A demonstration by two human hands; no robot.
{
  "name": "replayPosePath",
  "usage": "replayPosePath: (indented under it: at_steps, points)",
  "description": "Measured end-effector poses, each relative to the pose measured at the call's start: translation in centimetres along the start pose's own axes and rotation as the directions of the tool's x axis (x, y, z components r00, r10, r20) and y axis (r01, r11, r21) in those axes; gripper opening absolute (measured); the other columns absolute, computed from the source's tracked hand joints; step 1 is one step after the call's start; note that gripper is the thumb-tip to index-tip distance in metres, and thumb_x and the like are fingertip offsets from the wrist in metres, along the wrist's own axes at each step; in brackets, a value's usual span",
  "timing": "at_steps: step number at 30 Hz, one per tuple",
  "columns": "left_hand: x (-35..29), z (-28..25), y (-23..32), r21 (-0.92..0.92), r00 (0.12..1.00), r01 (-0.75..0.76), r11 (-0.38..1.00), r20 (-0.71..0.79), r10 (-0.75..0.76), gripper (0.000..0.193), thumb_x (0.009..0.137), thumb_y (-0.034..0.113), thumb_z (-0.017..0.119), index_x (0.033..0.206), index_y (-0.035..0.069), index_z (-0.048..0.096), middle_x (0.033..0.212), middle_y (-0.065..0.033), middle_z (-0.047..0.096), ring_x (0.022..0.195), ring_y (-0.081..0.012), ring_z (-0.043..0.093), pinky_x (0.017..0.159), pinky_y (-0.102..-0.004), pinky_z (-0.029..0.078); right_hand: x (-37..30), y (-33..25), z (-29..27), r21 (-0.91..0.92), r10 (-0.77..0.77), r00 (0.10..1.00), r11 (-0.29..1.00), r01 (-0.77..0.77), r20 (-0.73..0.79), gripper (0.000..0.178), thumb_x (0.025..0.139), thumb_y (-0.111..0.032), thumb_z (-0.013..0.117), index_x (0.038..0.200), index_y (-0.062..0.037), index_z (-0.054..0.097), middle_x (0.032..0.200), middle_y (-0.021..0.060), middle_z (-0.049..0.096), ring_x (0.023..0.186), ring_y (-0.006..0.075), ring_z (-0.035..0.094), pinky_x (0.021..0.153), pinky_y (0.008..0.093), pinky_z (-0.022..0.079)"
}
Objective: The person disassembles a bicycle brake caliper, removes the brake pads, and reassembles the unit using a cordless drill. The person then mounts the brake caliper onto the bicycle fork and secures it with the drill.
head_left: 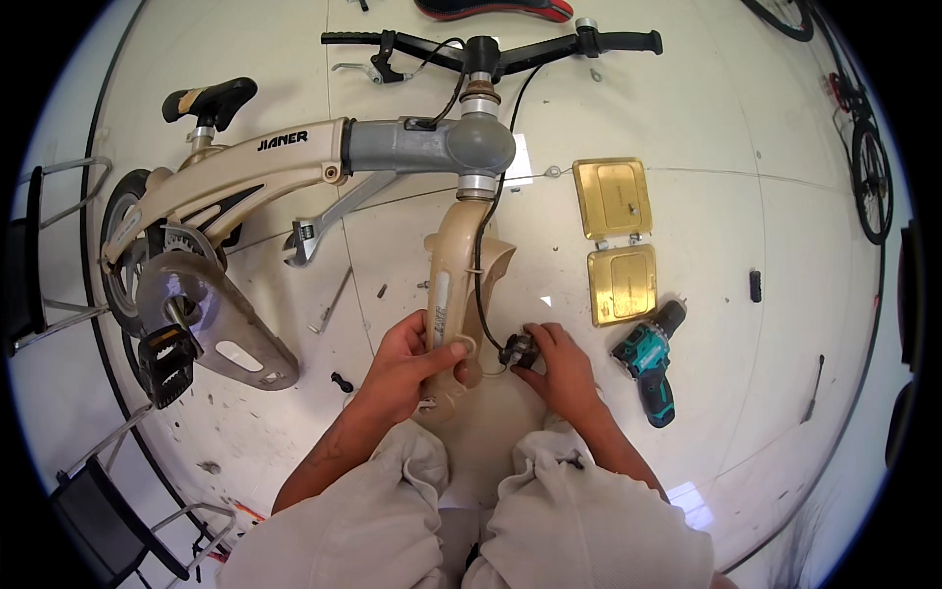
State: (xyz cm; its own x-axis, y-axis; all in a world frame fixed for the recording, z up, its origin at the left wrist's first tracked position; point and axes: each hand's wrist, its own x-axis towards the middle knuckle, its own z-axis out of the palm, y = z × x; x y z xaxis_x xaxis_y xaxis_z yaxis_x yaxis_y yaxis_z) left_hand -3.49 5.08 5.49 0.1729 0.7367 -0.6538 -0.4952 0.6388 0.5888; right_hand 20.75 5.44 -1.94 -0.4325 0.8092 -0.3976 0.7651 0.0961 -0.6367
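A beige children's bicycle lies on its side, its front fork (454, 275) pointing toward me with no wheel in it. My left hand (412, 368) is closed around the lower end of the fork, the thumb laid across its front. Just right of the fork, my right hand (559, 368) pinches a small black brake caliper (520, 350) between thumb and fingers. A black brake cable (481, 260) runs from the caliper up along the fork to the handlebar (535, 54). The fingers hide part of the caliper.
To the right lie a teal cordless drill (645, 363) and an open gold metal case (613, 201). An adjustable wrench (339, 216) lies beneath the frame. Several small parts and a screwdriver (814, 388) are scattered on the pale floor. Chairs (118, 515) stand at the left edge.
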Motion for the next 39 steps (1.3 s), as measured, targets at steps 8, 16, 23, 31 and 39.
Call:
replayPosePath:
  at_steps: [8,16,23,31,39]
  points:
    - [0.2,0.2,-1.0,0.11,0.995,0.001,0.994,-0.102,0.01,0.028,0.084,0.005,0.07,0.107,-0.001,0.055,0.09,-0.0092,0.066,0.073,-0.0163,0.064,0.069,-0.0305,0.053,9.5,0.2,-7.7,0.184,-0.128,0.958,0.967,0.178,-0.256,0.027,0.079,-0.013,0.07,0.103,-0.0022,0.066,0.097,0.0147,0.062,0.086,0.0329,0.062,0.076,0.0427,0.05]
    - [-0.3,-0.3,-0.7,0.097,0.993,-0.079,0.992,-0.085,0.087,0.03,0.081,0.004,0.072,0.106,-0.003,0.057,0.089,-0.0095,0.066,0.071,-0.0173,0.065,0.064,-0.0308,0.054,16.4,1.5,-7.5,-0.093,-0.177,0.904,0.984,0.152,-0.39,0.018,0.08,-0.008,0.064,0.097,-0.0037,0.069,0.098,0.0151,0.063,0.086,0.033,0.063,0.077,0.0421,0.052]
    - [-0.6,-3.6,0.0,0.228,0.956,-0.207,0.951,-0.159,0.246,0.024,0.084,0.004,0.065,0.105,-0.002,0.056,0.086,-0.0065,0.063,0.067,-0.0161,0.061,0.064,-0.0295,0.052,12.0,5.8,-6.0,0.111,-0.086,0.883,0.982,0.154,-0.461,0.015,0.079,-0.009,0.068,0.093,-0.0048,0.07,0.089,0.0122,0.064,0.083,0.031,0.063,0.073,0.0412,0.052]
    - [-2.8,-3.9,0.9,0.331,0.941,-0.236,0.914,-0.159,0.3,0.028,0.083,0.012,0.069,0.103,0.0,0.053,0.081,-0.0058,0.059,0.061,-0.0157,0.057,0.054,-0.0292,0.047,8.4,5.6,0.9,0.173,-0.37,0.91,0.9,0.401,-0.186,0.015,0.081,-0.008,0.064,0.095,-0.0056,0.069,0.09,0.0116,0.062,0.087,0.0298,0.062,0.075,0.0401,0.051]
    - [-2.3,-4.2,-0.6,0.23,0.96,-0.196,0.953,-0.154,0.234,0.029,0.083,0.009,0.069,0.106,0.0,0.054,0.082,-0.0055,0.062,0.061,-0.0148,0.06,0.058,-0.0288,0.052,13.1,-0.3,6.9,-0.095,-0.626,0.775,0.779,0.619,-0.087,0.013,0.079,-0.004,0.06,0.091,-0.0008,0.065,0.095,0.0127,0.058,0.091,0.0305,0.059,0.076,0.04,0.052]
